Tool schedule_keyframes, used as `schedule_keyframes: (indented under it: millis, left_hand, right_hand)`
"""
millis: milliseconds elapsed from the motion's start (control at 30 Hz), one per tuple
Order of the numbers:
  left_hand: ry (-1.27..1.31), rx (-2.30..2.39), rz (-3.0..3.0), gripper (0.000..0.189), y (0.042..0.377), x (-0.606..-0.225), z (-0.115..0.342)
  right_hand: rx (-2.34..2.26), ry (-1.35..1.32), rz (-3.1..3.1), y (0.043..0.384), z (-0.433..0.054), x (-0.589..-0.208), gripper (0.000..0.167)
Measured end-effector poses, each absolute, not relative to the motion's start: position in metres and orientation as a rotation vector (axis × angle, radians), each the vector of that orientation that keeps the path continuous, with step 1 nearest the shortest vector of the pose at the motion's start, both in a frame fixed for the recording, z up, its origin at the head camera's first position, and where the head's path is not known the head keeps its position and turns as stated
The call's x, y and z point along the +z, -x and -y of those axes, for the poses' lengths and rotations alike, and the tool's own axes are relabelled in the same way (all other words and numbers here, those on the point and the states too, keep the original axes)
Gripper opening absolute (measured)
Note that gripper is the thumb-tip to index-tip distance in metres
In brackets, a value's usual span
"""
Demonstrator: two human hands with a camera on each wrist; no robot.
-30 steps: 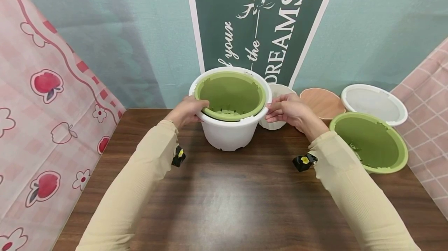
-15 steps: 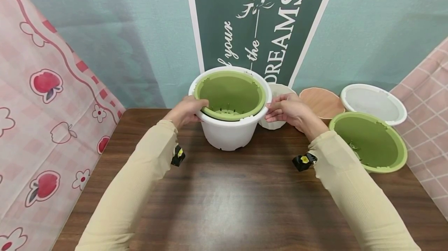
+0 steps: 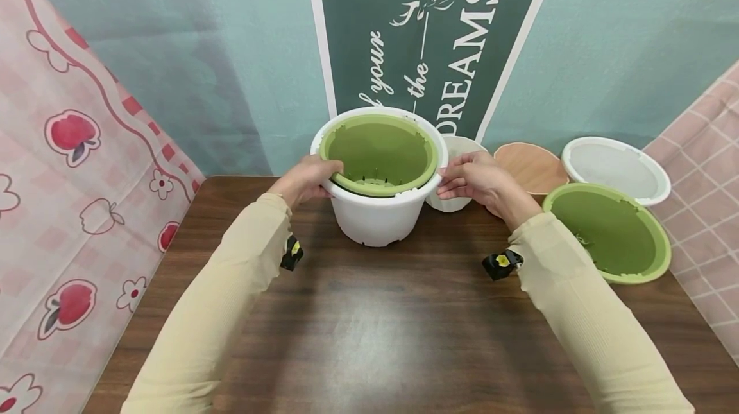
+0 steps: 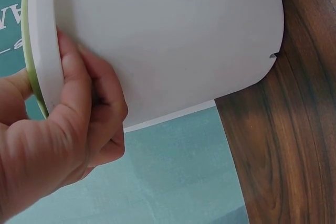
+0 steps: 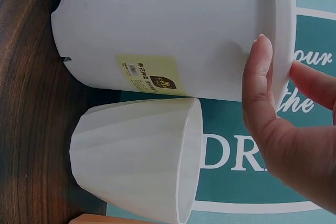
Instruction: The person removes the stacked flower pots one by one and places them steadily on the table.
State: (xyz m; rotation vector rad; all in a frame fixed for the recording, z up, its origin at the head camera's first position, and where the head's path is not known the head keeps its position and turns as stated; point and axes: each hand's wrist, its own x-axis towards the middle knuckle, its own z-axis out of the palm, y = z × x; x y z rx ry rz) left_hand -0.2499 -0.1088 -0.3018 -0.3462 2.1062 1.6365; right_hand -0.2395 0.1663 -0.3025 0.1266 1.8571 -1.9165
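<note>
A white plastic flowerpot [image 3: 375, 221] stands upright at the back of the table, with a green flowerpot [image 3: 378, 151] nested inside it. My left hand [image 3: 308, 180] grips the left side of both rims. Its thumb lies over the green rim, and in the left wrist view its fingers [image 4: 107, 100] curl under the white rim. On the opposite side my right hand [image 3: 479, 180] pinches the white rim between thumb and fingers. A yellow label [image 5: 149, 74] shows on the white pot's wall in the right wrist view.
Right beside the nested pots is a smaller ribbed white pot [image 5: 134, 156]. Farther right stand an orange-brown pot [image 3: 531, 167], another white pot [image 3: 618, 173] and a second green pot [image 3: 612, 234]. A teal cloth [image 3: 231, 61] hangs behind the wooden table [image 3: 369, 337].
</note>
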Motion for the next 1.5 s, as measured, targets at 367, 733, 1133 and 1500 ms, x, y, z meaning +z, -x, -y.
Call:
schedule_keyframes:
  millis: [367,733,1133,1500]
  left_hand:
    - [0.34,1.628,-2.098,0.045,0.2505,-0.3001,0.1081]
    - [0.344,1.602,-2.109,0.045,0.2507,-0.2999,0.1077]
    - [0.372,1.575,-2.111,0.043,0.2503,-0.2966,0.1064]
    - [0.364,1.581,-2.095,0.04,0.2497,-0.2959,0.1078]
  right_hand:
    - [-1.935,-0.133,-1.833,0.2401,-0.1666,-0.3032,0.011]
    - [-1.915,-0.13,-1.847,0.2406,-0.1657,-0.3032,0.009]
    - [-1.911,-0.125,-1.848,0.2419,-0.166,-0.304,0.008]
    - [-1.926,-0.124,-1.832,0.2419,-0.166,-0.3045,0.008]
